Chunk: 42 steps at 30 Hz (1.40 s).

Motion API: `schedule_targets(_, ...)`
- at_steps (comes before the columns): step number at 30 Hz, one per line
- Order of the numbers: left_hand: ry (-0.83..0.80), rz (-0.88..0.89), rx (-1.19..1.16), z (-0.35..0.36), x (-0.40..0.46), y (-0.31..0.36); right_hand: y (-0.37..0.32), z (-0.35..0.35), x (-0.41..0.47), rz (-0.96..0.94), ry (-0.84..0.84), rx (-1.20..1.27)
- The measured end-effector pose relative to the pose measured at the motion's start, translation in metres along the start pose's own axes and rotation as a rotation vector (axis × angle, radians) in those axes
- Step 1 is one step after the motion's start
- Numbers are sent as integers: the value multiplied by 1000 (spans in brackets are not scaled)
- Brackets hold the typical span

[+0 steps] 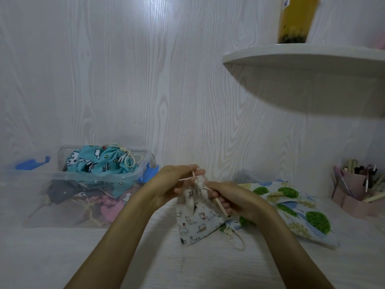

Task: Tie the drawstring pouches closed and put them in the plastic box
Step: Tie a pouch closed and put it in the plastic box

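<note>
A small white pouch printed with cartoon cats (196,222) hangs between my hands above the table, its neck gathered. My left hand (177,180) pinches one cream drawstring at the pouch's top. My right hand (227,199) grips the other drawstring, which runs down across its fingers. A clear plastic box (95,178) stands at the left, holding several tied pouches, a turquoise unicorn one (104,161) on top. A pouch with green trees (295,209) lies on the table to the right, partly under my right wrist.
A blue-clipped clear lid (31,163) lies behind the box at far left. A pink holder with pens (358,190) stands at the right edge. A white shelf (302,57) juts from the wall above right, with a yellow bottle (295,19) on it.
</note>
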<state>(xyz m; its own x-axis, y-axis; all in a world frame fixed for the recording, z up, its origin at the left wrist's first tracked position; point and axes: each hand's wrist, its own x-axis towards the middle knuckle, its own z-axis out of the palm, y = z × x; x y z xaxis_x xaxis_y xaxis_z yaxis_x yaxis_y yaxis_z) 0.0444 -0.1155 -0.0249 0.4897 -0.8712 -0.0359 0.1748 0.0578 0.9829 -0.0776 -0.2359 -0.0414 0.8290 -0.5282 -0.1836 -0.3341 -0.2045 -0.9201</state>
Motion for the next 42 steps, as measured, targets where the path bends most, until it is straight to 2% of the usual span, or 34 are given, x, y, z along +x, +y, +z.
schedule_targets(1, -25, -20, -83, 0, 1, 0, -1, 3, -1, -1, 2, -45)
schedule_targets(3, -33, -15, -12, -1, 2, 1, -7, 5, -5, -21, 10, -129)
schedule_targets(7, 6, 33, 564, -5, -4, 4, -18, -10, -20, -48, 145, -355)
schedule_targets(9, -8, 52, 709, -1, -6, 2, -23, -21, -29, -69, 196, -363)
schedule_targets(13, -144, 122, 785, 13, -5, -5, -31, -26, -39, -196, 249, -365)
schedule_targets(16, -278, 209, 938, 23, -4, -15, -35, -15, -39, -323, 293, -450)
schedule_targets(18, -263, 260, 992, 27, -1, -23, -37, -5, -39, -432, 285, -464)
schedule_targets(20, -180, 262, 923, 26, 1, -25, -39, -2, -38, -508, 227, -433)
schedule_targets(23, -128, 130, 702, 20, 1, -18, -34, -12, -35, -527, 208, -407)
schedule_targets(26, -101, 24, 565, 12, -2, -8, -20, -26, -28, -434, 167, -611)
schedule_targets(29, -107, -2, 552, 9, -3, -3, -13, -21, -22, -373, 91, -727)
schedule_targets(36, -45, -10, 577, -1, -5, 1, -17, -22, -25, -481, 330, -651)
schedule_targets(40, -77, 6, 411, -3, -5, 1, -26, -14, -27, -498, 307, -390)
schedule_targets(42, -86, 19, 335, -4, -5, 2, -28, -11, -26, -465, 221, -333)
